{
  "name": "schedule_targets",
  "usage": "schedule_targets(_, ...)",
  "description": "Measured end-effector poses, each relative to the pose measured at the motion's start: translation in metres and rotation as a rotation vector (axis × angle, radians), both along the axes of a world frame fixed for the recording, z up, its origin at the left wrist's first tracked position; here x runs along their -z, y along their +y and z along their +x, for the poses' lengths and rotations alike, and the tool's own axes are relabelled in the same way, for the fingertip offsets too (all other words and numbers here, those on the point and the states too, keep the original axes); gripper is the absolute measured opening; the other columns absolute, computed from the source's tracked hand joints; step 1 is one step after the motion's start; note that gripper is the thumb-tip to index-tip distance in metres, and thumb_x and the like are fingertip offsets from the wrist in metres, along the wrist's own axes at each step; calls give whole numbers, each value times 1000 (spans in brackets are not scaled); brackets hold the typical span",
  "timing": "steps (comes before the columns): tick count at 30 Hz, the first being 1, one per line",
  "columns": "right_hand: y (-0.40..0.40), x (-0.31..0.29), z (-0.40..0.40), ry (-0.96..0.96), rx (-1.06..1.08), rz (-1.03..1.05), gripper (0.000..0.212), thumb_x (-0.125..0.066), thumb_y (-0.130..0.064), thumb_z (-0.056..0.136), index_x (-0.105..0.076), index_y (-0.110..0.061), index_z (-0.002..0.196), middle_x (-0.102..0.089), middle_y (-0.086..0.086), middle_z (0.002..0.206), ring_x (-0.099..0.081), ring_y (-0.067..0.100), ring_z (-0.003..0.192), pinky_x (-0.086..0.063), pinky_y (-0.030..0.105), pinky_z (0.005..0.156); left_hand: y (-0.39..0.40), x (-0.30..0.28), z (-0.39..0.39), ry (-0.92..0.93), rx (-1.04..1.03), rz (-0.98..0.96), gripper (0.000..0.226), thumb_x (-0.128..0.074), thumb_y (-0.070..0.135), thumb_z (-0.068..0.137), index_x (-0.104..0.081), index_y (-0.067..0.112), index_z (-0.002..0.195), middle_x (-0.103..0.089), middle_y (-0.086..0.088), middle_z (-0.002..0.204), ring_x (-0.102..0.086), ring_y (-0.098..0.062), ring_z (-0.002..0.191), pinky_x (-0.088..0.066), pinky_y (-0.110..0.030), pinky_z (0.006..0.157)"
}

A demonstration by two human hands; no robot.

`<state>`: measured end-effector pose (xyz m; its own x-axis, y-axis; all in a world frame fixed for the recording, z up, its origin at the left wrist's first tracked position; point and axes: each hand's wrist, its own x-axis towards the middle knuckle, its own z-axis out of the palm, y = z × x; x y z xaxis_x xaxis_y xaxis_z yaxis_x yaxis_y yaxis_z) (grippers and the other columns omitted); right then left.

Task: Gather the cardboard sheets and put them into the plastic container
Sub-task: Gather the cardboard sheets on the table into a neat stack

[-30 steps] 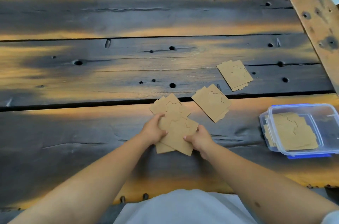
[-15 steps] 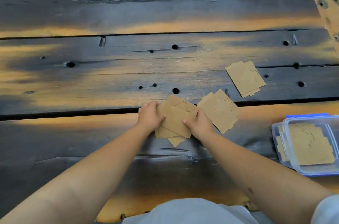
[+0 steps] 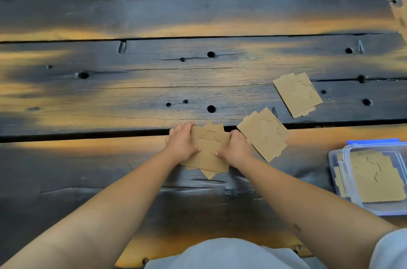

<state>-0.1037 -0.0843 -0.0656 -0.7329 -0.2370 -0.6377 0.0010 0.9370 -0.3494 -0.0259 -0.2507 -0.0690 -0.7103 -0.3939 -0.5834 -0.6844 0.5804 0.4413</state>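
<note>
Since half a second ago your hands squared the loose sheets. Head view: left hand [image 3: 184,144] and right hand [image 3: 235,149] grip the cardboard stack [image 3: 209,154] from both sides, fingers curled on its edges, on the wooden table [image 3: 154,83]. Two more cardboard piles [image 3: 264,134] [image 3: 297,94] lie right; plastic container [image 3: 337,158] far right holds sheets.

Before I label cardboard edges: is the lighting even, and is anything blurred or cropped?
Head view: uneven, with warm patches and dark bands across the table; cardboard sheets look sharp; plastic container is cropped at the right edge; wide-angle lens bends the plank seams.
</note>
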Motion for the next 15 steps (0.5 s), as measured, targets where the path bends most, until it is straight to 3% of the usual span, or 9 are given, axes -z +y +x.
schedule_targets(5,16,-9,5,-86,-9,-167,56,-83,-35,73,-50,-14,114,-55,7,120,-54,24,111,-44,32,85,12,-14,15,137,-61,163,72,-81,19,73,-39,30,132,-35,3,121,-44,-17,113,-33,-25,93)
schedule_targets(8,35,-15,18,-187,101,-305,45,-78,-26,80,-44,-15,108,-55,4,112,-55,24,105,-49,38,88,24,-25,21,173,-70,165,77,-81,19,73,-37,30,136,-36,3,119,-44,-15,109,-35,-26,92)
schedule_targets(11,57,-19,31,-232,189,-413,45,-75,-21,83,-42,-17,114,-56,4,118,-55,25,113,-49,46,97,42,-33,24,177,-124,174,82,-83,18,72,-36,28,138,-39,-2,127,-42,-14,107,-38,-29,92)
schedule_targets(15,86,-30,36,-251,362,-505,45,-73,-17,84,-40,-21,115,-56,5,125,-55,22,111,-51,42,93,76,-41,21,192,-283,254,89,-82,13,72,-29,25,142,-45,-6,131,-48,-22,112,-44,-35,94)
